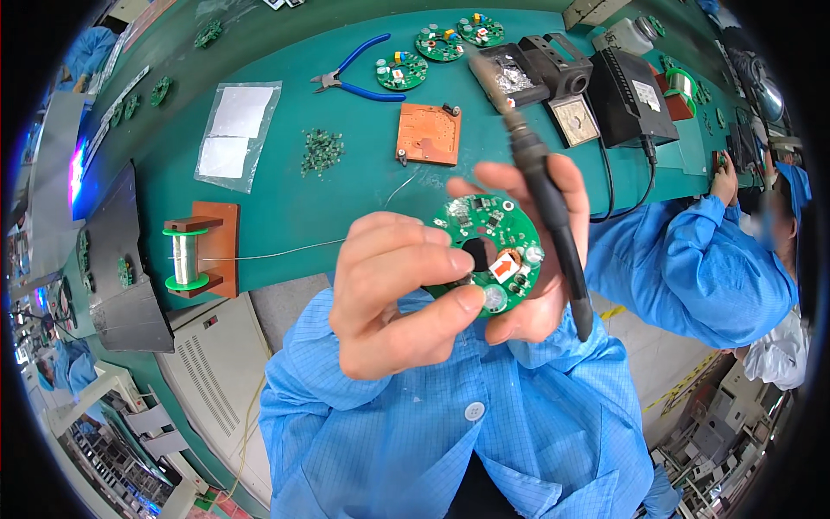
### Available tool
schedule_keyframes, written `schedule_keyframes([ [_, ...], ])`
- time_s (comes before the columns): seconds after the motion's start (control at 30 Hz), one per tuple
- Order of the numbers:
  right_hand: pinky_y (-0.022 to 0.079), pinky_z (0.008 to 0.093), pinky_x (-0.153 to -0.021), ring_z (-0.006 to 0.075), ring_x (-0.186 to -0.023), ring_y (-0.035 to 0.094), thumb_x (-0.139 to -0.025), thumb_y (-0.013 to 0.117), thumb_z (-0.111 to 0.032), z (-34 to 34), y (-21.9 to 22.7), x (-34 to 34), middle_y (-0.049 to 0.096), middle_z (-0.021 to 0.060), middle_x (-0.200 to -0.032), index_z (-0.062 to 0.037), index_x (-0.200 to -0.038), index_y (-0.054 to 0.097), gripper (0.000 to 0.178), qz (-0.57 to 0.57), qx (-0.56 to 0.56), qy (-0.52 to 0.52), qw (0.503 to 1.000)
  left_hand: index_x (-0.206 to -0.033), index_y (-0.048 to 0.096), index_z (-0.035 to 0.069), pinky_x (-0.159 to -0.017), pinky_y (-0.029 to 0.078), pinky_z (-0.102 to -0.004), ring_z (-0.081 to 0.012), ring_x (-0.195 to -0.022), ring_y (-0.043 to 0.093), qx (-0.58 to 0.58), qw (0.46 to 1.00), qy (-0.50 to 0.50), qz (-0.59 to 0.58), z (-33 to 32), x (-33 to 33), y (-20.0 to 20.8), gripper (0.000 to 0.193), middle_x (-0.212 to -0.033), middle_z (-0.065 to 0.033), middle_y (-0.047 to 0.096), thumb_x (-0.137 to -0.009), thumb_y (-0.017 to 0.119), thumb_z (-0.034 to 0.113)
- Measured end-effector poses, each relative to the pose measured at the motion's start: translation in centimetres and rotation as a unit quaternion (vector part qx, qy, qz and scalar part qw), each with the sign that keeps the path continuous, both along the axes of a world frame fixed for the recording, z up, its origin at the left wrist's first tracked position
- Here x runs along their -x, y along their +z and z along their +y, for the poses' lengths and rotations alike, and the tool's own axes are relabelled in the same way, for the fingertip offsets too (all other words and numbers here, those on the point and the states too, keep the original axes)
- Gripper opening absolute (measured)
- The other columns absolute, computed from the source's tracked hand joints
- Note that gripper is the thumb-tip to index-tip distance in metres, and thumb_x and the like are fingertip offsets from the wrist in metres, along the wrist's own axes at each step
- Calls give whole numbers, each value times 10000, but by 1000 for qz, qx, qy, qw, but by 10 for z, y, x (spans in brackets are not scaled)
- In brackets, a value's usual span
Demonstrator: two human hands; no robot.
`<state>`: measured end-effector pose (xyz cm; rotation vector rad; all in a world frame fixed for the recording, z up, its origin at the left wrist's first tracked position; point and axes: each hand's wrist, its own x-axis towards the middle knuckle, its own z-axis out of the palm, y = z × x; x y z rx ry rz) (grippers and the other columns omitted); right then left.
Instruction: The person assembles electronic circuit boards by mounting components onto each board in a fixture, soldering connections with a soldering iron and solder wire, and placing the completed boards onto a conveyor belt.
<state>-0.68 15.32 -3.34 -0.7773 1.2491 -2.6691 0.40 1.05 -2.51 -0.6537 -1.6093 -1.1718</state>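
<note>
Bringing thumb and forefinger close together over the round green circuit board point(504, 232), beside its central hole, the left hand point(389, 298) is curled, with solder wire point(285, 253) running to it from the spool point(183, 259), though I cannot tell whether those fingertips pinch a small part. Half curled, the right hand point(551, 290) holds the board up from behind near the desk's point(346, 190) near edge, and also carries the soldering iron point(546, 190). Good handling probably means gripping by the rim, keeping the wire slack and the iron's blurred tip away from skin.
</note>
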Motion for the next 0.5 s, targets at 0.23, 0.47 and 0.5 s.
schedule_keyframes([
  [0.23,434,540,-1040,402,-1296,483,-642,911,-73,13,-3,16,454,282,-1390,-155,-1499,184,1127,239,-172,-171,940,-1035,705,46,-945,411,-456,-369,-1187,485,18,946,-85,-311,-24,-22,36,398,-1303,-274,460,-640,672,86],
  [0.47,470,512,-1018,369,-1258,518,-747,829,-138,7,-9,7,467,228,-1391,-92,-1424,340,836,152,-86,-159,972,-962,717,51,-1022,380,-484,-337,-1296,460,85,889,-171,-417,-29,5,48,212,-1446,-228,410,-756,670,69],
  [0.5,473,504,-1016,362,-1256,520,-756,816,-140,8,-8,4,470,219,-1389,-82,-1405,367,791,106,-61,-127,984,-936,715,54,-1026,380,-488,-343,-1294,467,102,883,-187,-418,-29,9,49,191,-1443,-233,410,-750,673,63],
])
